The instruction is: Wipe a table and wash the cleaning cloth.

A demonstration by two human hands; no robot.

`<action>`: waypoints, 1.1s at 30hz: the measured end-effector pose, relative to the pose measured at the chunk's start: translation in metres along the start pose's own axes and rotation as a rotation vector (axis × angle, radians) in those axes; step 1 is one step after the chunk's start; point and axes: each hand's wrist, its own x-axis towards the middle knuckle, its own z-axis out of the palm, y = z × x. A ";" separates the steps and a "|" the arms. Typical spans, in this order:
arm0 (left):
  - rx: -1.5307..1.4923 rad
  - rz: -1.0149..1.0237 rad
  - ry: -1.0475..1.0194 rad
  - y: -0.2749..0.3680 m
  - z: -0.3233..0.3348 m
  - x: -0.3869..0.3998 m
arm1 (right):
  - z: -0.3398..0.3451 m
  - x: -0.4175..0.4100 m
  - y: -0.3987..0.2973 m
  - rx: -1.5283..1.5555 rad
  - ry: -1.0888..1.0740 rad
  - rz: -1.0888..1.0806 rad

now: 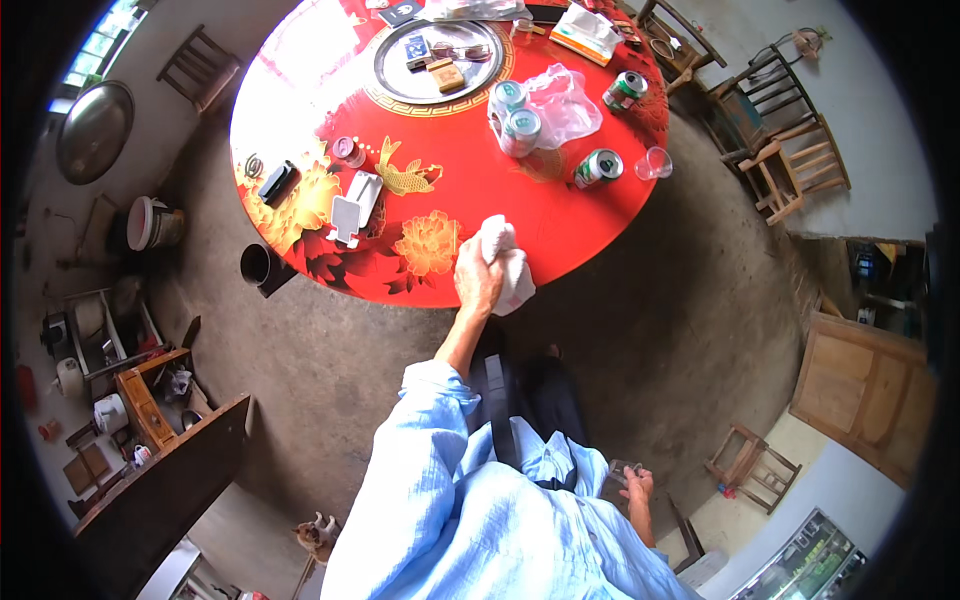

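Note:
My left hand [480, 275] presses a white cloth [514, 281] at the near edge of a round table with a red floral cover [480, 187]. Down at my right side, my right hand [637, 484] grips a clear cup [619, 471]. Left of the cloth lie a white phone stand [347, 219], a black case [278, 183] and a small round jar [349, 151]. Beyond the cloth are a green drink can [598, 168], a clear plastic cup [654, 163] tilted at the table's right edge, and two cans [520, 131] beside a thin plastic bag [562, 109].
A metal tray [386, 79] holds sunglasses and small boxes. Near it are a tissue pack [585, 34] and another can [625, 91]. A black bin [259, 266] stands beside the table at left. Wooden chairs [795, 161] line the right wall; a cat [319, 536] is at lower left.

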 end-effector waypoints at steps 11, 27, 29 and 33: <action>0.143 0.003 0.235 -0.037 -0.041 0.080 | -0.010 -0.014 -0.122 -0.061 -0.052 -0.095; 0.610 0.331 0.110 -0.035 0.040 0.260 | -0.017 0.005 -0.108 -0.134 -0.056 -0.046; 0.526 0.363 0.100 -0.025 0.040 0.258 | -0.022 0.007 -0.105 -0.134 -0.045 -0.023; 0.510 0.418 -0.024 -0.015 0.035 0.228 | -0.017 0.020 -0.115 -0.104 -0.083 -0.052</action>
